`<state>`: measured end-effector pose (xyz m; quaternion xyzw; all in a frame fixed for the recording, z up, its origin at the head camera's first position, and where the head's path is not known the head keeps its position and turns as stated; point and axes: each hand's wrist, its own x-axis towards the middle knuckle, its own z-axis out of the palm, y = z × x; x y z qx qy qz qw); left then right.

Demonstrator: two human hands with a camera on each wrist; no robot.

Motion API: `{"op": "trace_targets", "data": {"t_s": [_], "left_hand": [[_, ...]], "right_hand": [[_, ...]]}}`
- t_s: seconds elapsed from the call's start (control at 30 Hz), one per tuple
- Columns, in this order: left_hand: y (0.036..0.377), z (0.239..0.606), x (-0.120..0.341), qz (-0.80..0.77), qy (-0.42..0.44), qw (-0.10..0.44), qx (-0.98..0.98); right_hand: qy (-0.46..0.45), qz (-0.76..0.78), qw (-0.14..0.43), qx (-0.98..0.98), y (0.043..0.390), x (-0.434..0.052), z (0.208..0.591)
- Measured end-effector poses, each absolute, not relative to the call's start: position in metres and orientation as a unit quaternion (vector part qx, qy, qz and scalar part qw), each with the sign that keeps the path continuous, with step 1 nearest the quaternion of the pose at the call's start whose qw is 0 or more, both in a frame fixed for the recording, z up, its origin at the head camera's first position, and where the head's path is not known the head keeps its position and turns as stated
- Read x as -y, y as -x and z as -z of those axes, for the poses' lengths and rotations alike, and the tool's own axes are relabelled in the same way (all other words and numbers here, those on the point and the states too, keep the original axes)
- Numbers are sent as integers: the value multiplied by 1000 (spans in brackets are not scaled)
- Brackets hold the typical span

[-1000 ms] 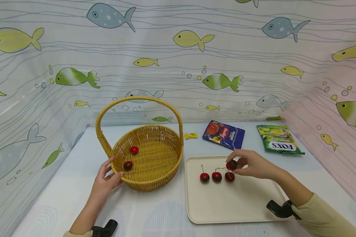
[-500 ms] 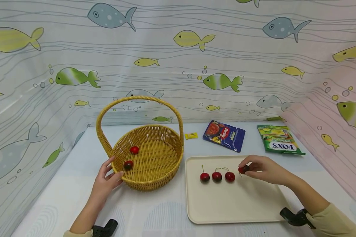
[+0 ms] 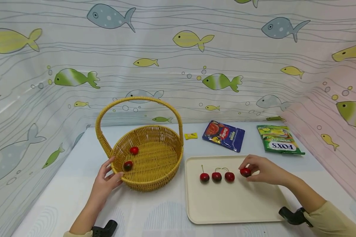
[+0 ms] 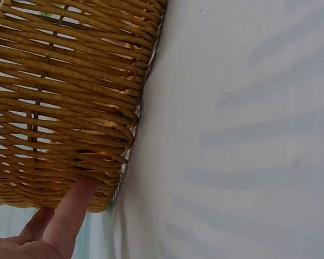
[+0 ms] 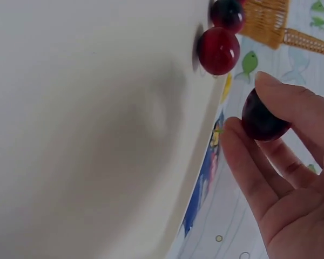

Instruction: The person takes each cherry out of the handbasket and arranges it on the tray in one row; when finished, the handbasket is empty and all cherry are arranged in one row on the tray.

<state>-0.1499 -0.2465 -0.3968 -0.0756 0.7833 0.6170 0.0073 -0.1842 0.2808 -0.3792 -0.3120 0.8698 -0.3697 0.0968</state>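
In the head view, my right hand (image 3: pixel 262 169) pinches a dark red cherry (image 3: pixel 245 172) above the right part of a cream tray (image 3: pixel 240 204). The right wrist view shows that cherry (image 5: pixel 262 117) between thumb and fingers, off the tray's surface. Three cherries with stems, the middle one (image 3: pixel 216 177) among them, stand in a row on the tray. My left hand (image 3: pixel 103 182) touches the near left rim of a yellow wicker basket (image 3: pixel 154 182). Its fingers (image 4: pixel 70 216) lie against the woven wall. Inside the basket are a bright red cherry (image 3: pixel 134 150) and a darker cherry (image 3: pixel 128 165).
Behind the tray lie a blue Barilla pouch (image 3: pixel 223 135) and a green Fox's bag (image 3: pixel 280 140). A small yellow packet (image 3: pixel 191 136) lies right of the basket. The tall basket handle (image 3: pixel 139 98) arches over the basket. A fish-patterned curtain (image 3: pixel 178 75) stands behind the table.
My right hand has moved right with the cherry, from above the row to beside it, and the cherry has turned between the fingers. The left hand and basket have stayed put.
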Motion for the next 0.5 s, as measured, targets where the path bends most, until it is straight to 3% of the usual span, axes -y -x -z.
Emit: {"op": "trace_targets", "data": {"t_s": [0.5], "left_hand": [[150,399,248,-619,68,5,-783]], "right_hand": [[302,291,142,-897,194,-275,386]]}}
